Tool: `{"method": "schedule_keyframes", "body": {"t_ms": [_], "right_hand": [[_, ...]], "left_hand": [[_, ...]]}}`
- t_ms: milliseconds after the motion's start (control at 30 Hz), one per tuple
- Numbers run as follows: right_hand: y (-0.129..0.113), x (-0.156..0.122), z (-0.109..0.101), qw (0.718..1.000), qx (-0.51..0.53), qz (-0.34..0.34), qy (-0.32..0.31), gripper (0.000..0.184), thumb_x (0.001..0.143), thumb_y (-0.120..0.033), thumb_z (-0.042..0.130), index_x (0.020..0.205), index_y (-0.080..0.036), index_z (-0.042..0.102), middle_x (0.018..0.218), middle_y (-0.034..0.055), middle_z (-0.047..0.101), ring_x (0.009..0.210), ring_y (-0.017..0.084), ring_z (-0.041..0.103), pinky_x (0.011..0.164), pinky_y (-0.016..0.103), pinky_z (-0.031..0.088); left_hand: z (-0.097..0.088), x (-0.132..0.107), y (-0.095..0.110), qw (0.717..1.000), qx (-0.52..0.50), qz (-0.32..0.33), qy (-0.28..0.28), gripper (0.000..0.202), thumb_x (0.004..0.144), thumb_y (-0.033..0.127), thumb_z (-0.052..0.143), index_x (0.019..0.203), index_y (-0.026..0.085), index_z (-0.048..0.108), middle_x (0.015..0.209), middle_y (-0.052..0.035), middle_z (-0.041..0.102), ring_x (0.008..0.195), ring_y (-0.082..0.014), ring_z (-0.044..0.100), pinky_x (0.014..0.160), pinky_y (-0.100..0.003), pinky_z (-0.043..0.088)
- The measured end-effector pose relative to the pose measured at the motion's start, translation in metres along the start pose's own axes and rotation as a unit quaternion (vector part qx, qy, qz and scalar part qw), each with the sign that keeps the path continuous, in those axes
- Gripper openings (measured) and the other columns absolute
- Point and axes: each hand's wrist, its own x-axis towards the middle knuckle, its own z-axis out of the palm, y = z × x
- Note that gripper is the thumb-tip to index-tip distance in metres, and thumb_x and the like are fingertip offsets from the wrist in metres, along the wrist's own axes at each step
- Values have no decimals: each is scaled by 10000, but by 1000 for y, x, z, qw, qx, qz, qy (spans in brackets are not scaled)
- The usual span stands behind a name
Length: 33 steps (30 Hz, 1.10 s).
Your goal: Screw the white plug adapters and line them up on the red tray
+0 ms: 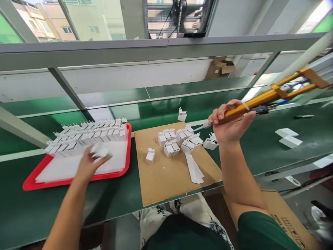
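Observation:
My left hand [90,163] is closed around a white plug adapter [101,150], blurred by motion, above the bare front part of the white liner in a red tray [128,149]. Rows of similar adapters [91,133] fill the tray's back half. My right hand [231,121] grips a long orange dispensing gun [260,100] with a thin pale-blue nozzle [199,128] pointing left. That nozzle reaches toward clustered white adapters [171,147] on a brown cardboard sheet [163,184]. One adapter [150,155] stands apart on the cardboard's left.
A folded white paper strip [194,168] lies on the cardboard. Loose adapters [182,114] stand at its back edge and right. Two white blocks [288,137] and a pen-like item [304,116] rest on the green bench [249,149]. A cardboard box [220,67] stands behind.

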Motion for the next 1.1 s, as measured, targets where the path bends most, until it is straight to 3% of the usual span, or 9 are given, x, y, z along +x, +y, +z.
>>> {"method": "schedule_keyframes", "body": {"t_ms": [67, 200, 300, 433, 600, 767, 833, 933, 1100], "right_hand": [[-2, -3, -7, 1000, 6, -3, 0, 571, 658, -816, 668, 843, -282, 581, 544, -70, 470, 420, 116, 396, 429, 280, 364], [-6, -9, -20, 999, 32, 3, -17, 564, 661, -787, 692, 882, -278, 598, 561, -68, 487, 435, 119, 417, 451, 283, 392], [-6, -12, -30, 999, 41, 5, -28, 567, 662, -780, 700, 901, -274, 601, 569, -64, 503, 441, 121, 430, 456, 285, 409], [-3, -13, -39, 998, 57, -6, -36, 546, 687, -764, 688, 913, -274, 608, 577, -61, 503, 435, 119, 440, 437, 276, 417], [1, -10, -40, 997, 69, -9, -35, 533, 685, -755, 696, 906, -276, 629, 577, -59, 510, 436, 120, 441, 428, 275, 422], [3, -10, -37, 997, 65, -13, -33, 562, 668, -787, 690, 917, -285, 640, 583, -57, 513, 430, 128, 449, 418, 288, 433], [4, -9, -36, 997, 71, -25, -35, 562, 671, -782, 694, 924, -283, 646, 589, -55, 512, 423, 128, 449, 400, 287, 428], [7, -9, -36, 996, 77, -37, -38, 554, 686, -770, 690, 938, -278, 652, 589, -56, 506, 414, 124, 445, 379, 278, 419], [10, -9, -41, 996, 67, -41, -33, 545, 709, -759, 681, 959, -276, 658, 593, -56, 506, 428, 116, 439, 381, 267, 418]], "left_hand": [[44, 9, 9, 998, -30, -16, -56, 747, 555, 428, 887, 1199, 236, 562, 1138, -84, 681, 1029, -297, 686, 928, -521, 580], [137, 51, 20, 980, -56, -11, -193, 679, 535, 241, 862, 1130, 203, 538, 1165, -98, 646, 1079, -264, 653, 950, -468, 559], [177, 71, 20, 969, -47, -16, -242, 669, 472, 135, 861, 1066, 179, 558, 1070, -83, 665, 1034, -256, 667, 923, -459, 568], [197, 76, 14, 957, -26, -13, -289, 681, 438, 115, 877, 1051, 160, 584, 1060, -97, 682, 1084, -283, 657, 956, -482, 548], [194, 80, 11, 946, -16, -3, -324, 670, 575, 231, 856, 1191, 192, 597, 1171, -115, 685, 1149, -273, 652, 978, -467, 542], [194, 128, 27, 955, 9, 18, -295, 687, 702, 298, 766, 1349, 237, 542, 1321, -146, 626, 1242, -299, 604, 1041, -492, 502], [212, 157, 38, 957, 29, 26, -287, 742, 677, 306, 796, 1364, 224, 527, 1410, -166, 574, 1299, -335, 560, 1086, -514, 463], [256, 196, 52, 953, 62, 29, -296, 881, 553, 241, 866, 1359, 173, 517, 1475, -219, 517, 1368, -411, 486, 1131, -559, 396], [325, 230, 59, 936, 88, 36, -339, 996, 392, 86, 873, 1324, 125, 525, 1444, -266, 531, 1365, -435, 477, 1096, -529, 420]]}}
